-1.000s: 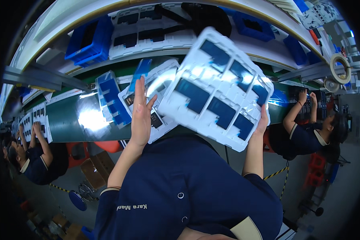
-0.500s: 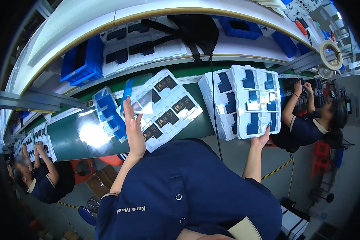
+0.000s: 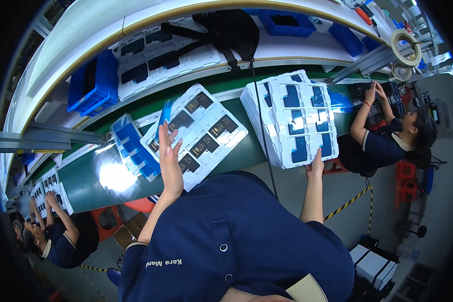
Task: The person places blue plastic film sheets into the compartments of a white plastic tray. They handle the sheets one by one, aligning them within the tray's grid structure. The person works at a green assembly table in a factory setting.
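Observation:
My left hand point(image 3: 171, 168) is raised with fingers extended, over the near left side of a white tray point(image 3: 191, 176) of black flat parts resembling battery packs point(image 3: 204, 146). A blue-edged film point(image 3: 165, 111) rises from its fingertips; how the fingers grip it is partly hidden. My right hand point(image 3: 315, 165) holds the near right corner of a white moulded tray point(image 3: 309, 143), thumb on top and fingers underneath. Dark blue flat pieces point(image 3: 292, 95) sit in this tray's pockets. It lies slightly askew on a stack of similar trays point(image 3: 256, 116).
Left of the black-part tray are blue film strips point(image 3: 136, 148) on the green table point(image 3: 80, 176). A black cord point(image 3: 265, 126) hangs before the stack. The shelf above holds a blue bin point(image 3: 93, 83) and black bag point(image 3: 231, 32). Co-workers point(image 3: 392, 136) sit at both sides.
My right hand has moved left with the top tray, which now overlaps the stack more. The film at my left hand has turned and no longer spreads over the black-part tray as before.

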Available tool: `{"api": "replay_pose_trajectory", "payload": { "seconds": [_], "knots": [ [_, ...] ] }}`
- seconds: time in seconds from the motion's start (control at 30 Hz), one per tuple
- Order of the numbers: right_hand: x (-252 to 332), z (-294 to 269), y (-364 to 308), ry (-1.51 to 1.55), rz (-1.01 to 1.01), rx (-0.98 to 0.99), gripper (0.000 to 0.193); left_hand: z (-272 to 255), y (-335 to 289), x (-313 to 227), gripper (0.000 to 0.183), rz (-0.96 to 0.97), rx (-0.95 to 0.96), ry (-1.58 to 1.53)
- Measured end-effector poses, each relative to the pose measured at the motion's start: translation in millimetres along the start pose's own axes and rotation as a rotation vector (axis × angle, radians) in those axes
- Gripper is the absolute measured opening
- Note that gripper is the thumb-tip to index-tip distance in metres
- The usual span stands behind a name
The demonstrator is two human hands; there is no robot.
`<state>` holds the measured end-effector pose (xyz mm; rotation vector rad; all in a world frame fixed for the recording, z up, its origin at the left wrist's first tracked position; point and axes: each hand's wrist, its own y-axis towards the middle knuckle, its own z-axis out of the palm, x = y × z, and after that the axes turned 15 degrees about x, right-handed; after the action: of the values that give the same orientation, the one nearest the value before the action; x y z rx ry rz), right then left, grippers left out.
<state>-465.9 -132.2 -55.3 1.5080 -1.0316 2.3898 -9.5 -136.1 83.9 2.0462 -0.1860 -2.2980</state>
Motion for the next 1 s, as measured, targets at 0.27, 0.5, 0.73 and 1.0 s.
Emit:
{"api": "replay_pose_trajectory", "payload": {
  "seconds": [0.27, 0.5, 0.73, 1.0],
  "knots": [
    [17, 17, -3, -0.269, 0.119, 0.084, 0.043, 11, -7, -1, 0.067, -0.005, 0.025, -0.007],
    [20, 21, 6, -0.474, 0.144, 0.113, 0.044, 21, -14, -4, 0.066, -0.009, 0.025, -0.008],
    [9, 21, 14, -0.464, 0.067, 0.049, 0.046, 28, -18, -4, 0.066, -0.007, 0.036, -0.018],
    [-20, -3, 61, -0.345, -0.259, -0.04, 0.049, 24, -25, -7, 0.066, -0.01, 0.026, -0.021]
  ]
}}
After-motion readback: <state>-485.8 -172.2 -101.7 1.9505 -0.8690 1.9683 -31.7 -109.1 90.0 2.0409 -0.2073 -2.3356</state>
